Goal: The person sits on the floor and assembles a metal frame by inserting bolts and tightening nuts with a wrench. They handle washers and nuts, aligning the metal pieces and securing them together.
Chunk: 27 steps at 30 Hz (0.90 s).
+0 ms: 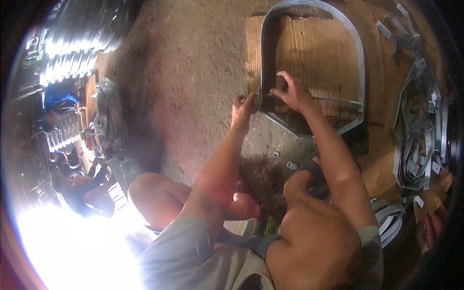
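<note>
A grey metal frame, bent from flat bar into an arch with an angled near end, lies in front of me. A thin metal rod crosses its lower part from side to side. My left hand is closed in a pinch just outside the frame's left side, at the rod's end; what its fingertips hold is too small to make out. Inside the frame, my right hand reaches over the rod. Its thumb and forefinger are apart, the thumb close to the left bar. Its other fingers are hidden.
Cardboard lies under the frame. Two small nut-like metal pieces are on the floor near my foot. Several metal frames and brackets pile up at right. Another person sits at far left, near stacked metal parts.
</note>
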Motion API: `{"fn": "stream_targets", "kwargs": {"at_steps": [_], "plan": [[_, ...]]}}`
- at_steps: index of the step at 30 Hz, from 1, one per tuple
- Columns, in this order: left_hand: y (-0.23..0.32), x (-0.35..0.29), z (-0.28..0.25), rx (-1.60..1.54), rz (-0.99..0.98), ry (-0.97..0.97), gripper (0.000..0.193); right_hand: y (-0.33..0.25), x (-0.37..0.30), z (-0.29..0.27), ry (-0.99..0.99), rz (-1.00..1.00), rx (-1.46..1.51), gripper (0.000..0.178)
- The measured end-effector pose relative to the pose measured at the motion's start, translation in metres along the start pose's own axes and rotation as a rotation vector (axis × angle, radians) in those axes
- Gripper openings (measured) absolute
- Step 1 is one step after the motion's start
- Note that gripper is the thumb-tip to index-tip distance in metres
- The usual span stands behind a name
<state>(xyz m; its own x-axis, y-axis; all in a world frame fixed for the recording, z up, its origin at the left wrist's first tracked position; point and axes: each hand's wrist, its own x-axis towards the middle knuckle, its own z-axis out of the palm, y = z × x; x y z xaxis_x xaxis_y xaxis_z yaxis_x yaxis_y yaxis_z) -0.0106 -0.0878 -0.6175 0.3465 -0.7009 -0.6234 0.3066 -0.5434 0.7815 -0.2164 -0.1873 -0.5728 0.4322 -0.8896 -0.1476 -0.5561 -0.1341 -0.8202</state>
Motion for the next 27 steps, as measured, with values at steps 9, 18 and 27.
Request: {"fn": "stream_targets", "kwargs": {"at_steps": [9,18,27], "plan": [[0.009,-0.013,0.003,-0.062,-0.017,-0.02,0.047,0.002,0.0,0.003,-0.083,-0.012,-0.08,0.05],[0.01,-0.015,0.006,-0.036,-0.02,-0.019,0.038,-0.017,-0.007,-0.005,-0.074,0.038,-0.141,0.039],[0.012,-0.014,0.012,0.02,0.012,-0.028,0.037,-0.009,-0.009,0.001,0.053,-0.11,-0.183,0.041]]}}
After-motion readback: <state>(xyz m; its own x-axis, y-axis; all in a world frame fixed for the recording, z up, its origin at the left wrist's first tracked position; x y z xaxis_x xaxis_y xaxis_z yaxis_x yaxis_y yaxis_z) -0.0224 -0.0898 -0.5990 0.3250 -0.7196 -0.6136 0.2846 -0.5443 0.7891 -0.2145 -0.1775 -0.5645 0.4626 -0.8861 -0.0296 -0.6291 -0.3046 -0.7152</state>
